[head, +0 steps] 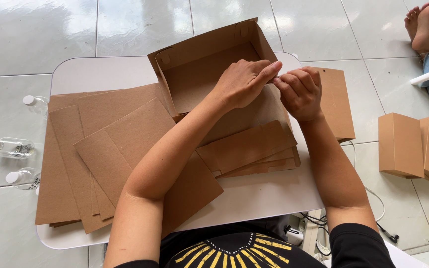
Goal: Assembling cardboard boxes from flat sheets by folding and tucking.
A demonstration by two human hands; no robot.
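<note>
So from the head view, I had both hands up at the far edge of the small white table (269, 198), working on a half-folded brown cardboard box (209, 74). The box sat tilted with its open side facing me, near the table's far right corner. My left hand (242, 82) was on the box's near right wall, fingers pressed together and stretched out flat along the flap edge, thumb tucked under. My right hand (301, 92) was touching it just beside, fingers curled in tight and pinching the same flap edge.

Under my forearms lay a small pile of folded cardboard blanks (249, 149) around the middle of the table. A bigger spread of flat cardboard sheets (90, 149) covered the left side, hanging over the near left edge a bit. Another flat brown piece (336, 104) stuck out past the right edge.

Off the table, three clear plastic bottles (13, 147) lay on the tiled floor to the left, and two finished brown boxes (415, 146) stood on the right. Someone's bare foot (425, 25) showed at the top right.
</note>
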